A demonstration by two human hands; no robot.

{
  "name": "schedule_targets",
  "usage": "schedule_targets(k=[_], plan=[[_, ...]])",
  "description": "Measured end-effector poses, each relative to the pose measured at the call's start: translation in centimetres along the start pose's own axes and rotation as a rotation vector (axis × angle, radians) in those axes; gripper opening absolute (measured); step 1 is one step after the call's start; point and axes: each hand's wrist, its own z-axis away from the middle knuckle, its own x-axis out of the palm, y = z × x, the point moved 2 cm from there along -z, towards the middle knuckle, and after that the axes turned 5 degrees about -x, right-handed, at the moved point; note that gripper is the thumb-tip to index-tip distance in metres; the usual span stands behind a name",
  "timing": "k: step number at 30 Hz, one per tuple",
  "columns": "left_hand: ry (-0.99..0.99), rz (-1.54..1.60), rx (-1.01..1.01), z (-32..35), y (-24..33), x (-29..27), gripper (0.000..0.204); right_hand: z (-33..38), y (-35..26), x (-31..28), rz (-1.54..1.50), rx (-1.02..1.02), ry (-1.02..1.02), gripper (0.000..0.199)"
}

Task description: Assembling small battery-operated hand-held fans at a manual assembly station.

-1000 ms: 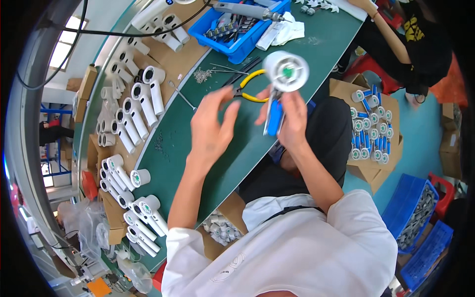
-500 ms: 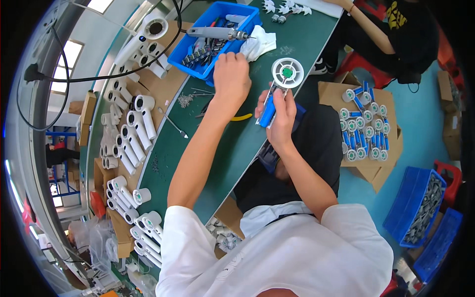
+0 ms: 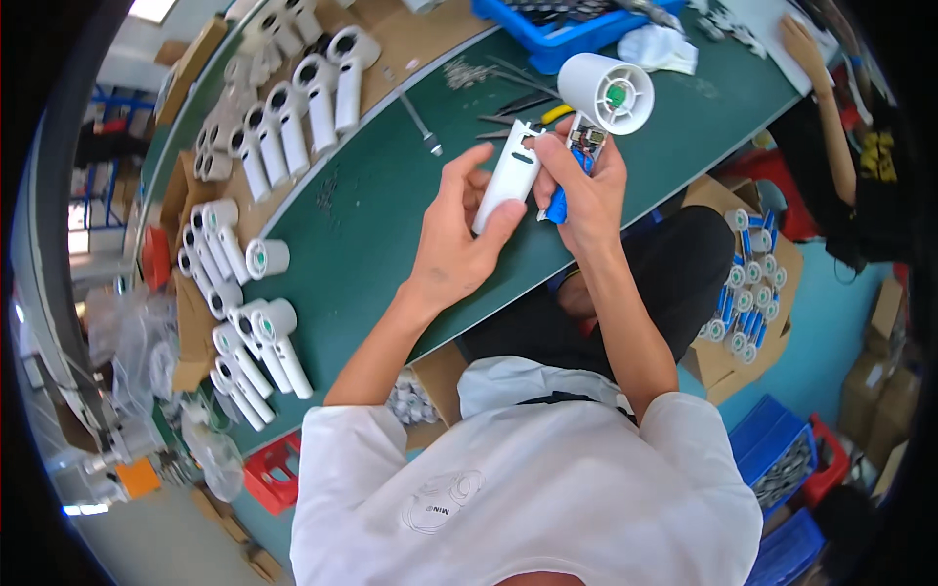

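Observation:
My left hand [image 3: 449, 249] is closed around a white plastic handle shell [image 3: 508, 181], thumb on one side and fingers on the other. My right hand [image 3: 596, 200] grips a small appliance with a round white spoked head [image 3: 586, 86] and an uncovered handle, where a circuit board and a blue battery [image 3: 557, 206] show. A green part sits in the middle of the head. The fingertips of my right hand come close to the shell's upper end; whether they touch it I cannot tell. Beyond lie yellow-handled pliers [image 3: 556, 114], partly hidden.
White assembled housings [image 3: 283, 122] stand in rows along the left of the green table [image 3: 391, 230]. A screwdriver-like rod [image 3: 420, 122] and scattered screws [image 3: 464, 73] lie beyond my hands. At the back are a blue bin [image 3: 547, 44] and a co-worker's hand [image 3: 803, 49]. Battery units fill a carton [image 3: 772, 342] at right.
My left hand has come back from beside the blue bin and now holds the white shell. The appliance in my right hand has turned, showing its head's side. The whole view has shifted.

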Motion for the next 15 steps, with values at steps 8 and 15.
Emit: schedule_targets(k=[8,15], plan=[[0.315,-0.477,0.291,2.0,-2.3,-4.1,0.049,1.1,2.8,4.0,0.256,0.074,-0.134,0.027],[0.220,0.257,-0.004,1.8,-3.4,-5.8,0.043,1.1,3.2,3.8,0.047,0.200,-0.270,0.045]])
